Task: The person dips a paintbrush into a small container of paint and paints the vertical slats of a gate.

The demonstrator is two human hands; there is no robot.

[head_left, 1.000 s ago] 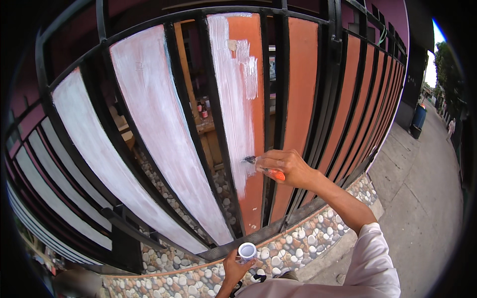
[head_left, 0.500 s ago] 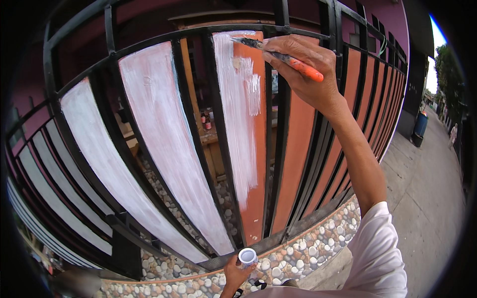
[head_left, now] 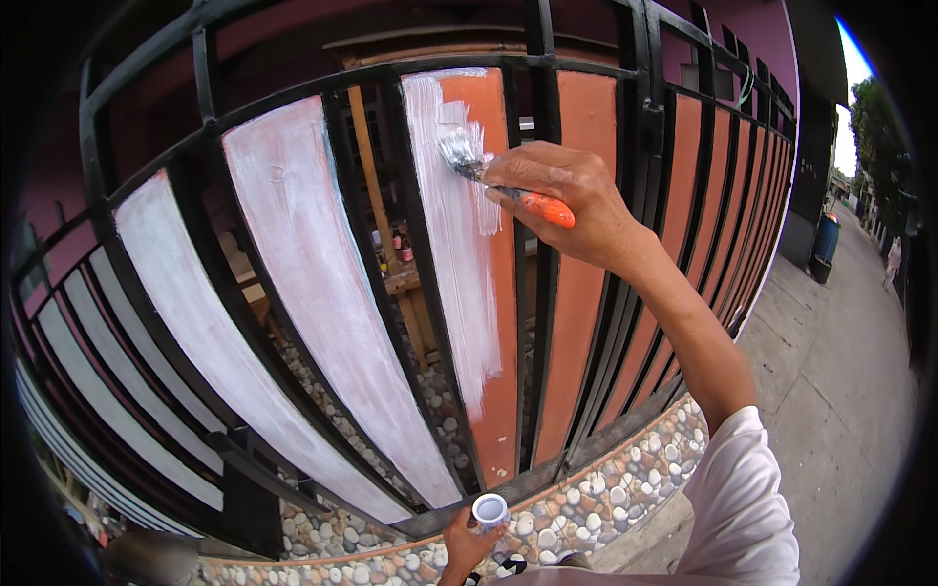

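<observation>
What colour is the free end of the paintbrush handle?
The handle end is orange, seen in the head view.

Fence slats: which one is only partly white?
The slat under the brush in the right hand: white left, orange right. Whitish slats stand to its left, orange ones to its right.

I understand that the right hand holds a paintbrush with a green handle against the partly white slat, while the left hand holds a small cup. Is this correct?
Not quite: the handle is orange, not green, as the head view shows. The right hand does hold the paintbrush against the partly white slat, and the left hand holds a small cup.
</observation>
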